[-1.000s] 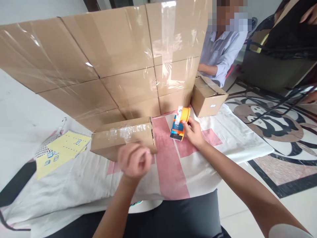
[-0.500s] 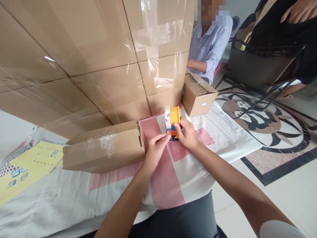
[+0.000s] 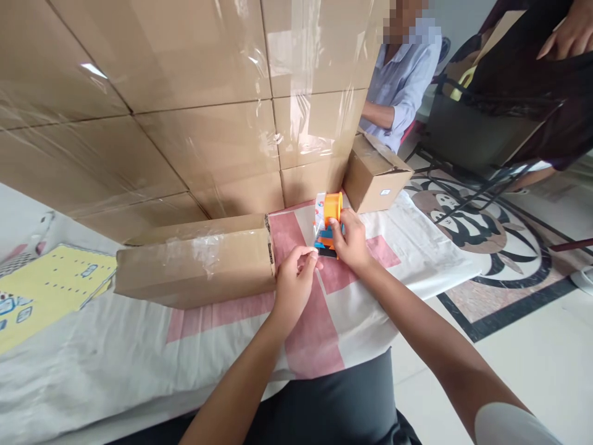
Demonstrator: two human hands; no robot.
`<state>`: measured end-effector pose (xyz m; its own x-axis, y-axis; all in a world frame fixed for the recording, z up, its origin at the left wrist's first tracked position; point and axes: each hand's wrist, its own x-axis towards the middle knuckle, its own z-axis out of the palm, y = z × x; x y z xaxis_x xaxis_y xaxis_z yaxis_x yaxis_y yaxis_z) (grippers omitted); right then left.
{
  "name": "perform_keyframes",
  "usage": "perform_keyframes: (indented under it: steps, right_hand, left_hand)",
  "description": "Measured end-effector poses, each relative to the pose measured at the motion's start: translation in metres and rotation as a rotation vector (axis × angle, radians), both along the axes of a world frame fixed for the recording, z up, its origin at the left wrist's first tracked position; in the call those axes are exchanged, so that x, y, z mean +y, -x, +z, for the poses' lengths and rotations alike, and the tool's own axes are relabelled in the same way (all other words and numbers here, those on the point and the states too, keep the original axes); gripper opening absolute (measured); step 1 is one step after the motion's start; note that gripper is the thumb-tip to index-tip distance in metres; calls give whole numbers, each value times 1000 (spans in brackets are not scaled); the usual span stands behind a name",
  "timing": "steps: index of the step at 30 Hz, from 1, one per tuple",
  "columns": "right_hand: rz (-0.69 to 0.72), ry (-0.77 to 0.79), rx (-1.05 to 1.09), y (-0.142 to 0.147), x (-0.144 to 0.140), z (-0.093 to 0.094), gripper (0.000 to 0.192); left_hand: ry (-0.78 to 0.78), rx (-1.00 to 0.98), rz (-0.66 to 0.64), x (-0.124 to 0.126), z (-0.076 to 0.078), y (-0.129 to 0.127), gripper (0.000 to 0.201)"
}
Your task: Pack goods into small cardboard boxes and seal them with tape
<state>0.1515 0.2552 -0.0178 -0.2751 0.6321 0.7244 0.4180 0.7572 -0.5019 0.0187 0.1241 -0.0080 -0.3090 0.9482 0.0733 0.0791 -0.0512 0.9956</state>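
My right hand (image 3: 352, 242) grips an orange and blue tape dispenser (image 3: 328, 224) standing on the white and pink cloth (image 3: 324, 321). My left hand (image 3: 295, 281) pinches the clear tape end between thumb and fingers, just left of the dispenser. A long flat cardboard box (image 3: 194, 262), partly covered in clear tape, lies on the cloth with its right end touching my left hand's knuckles.
A wall of stacked taped cartons (image 3: 185, 105) rises behind. A small carton (image 3: 374, 176) sits at the back right. Yellow sheets (image 3: 41, 290) lie at the left. A person in a light shirt (image 3: 398, 86) sits beyond; a black chair (image 3: 486, 123) stands right.
My left hand came up from the near side to the dispenser and took the tape end. The right hand stayed on the dispenser. The view shifted closer to the cartons.
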Motion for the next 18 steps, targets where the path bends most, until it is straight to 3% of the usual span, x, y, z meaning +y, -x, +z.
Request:
perform_keyframes:
  steps: [5, 10, 18]
  right_hand:
    - [-17, 172, 111, 3, -2, 1, 44]
    - [-65, 455, 436, 1, 10, 3, 50]
    - [122, 889, 862, 12, 4, 4, 36]
  left_hand:
    - [79, -172, -116, 1, -6, -3, 26]
    - [87, -167, -155, -5, -10, -12, 27]
    - [80, -80, -155, -2, -11, -13, 32]
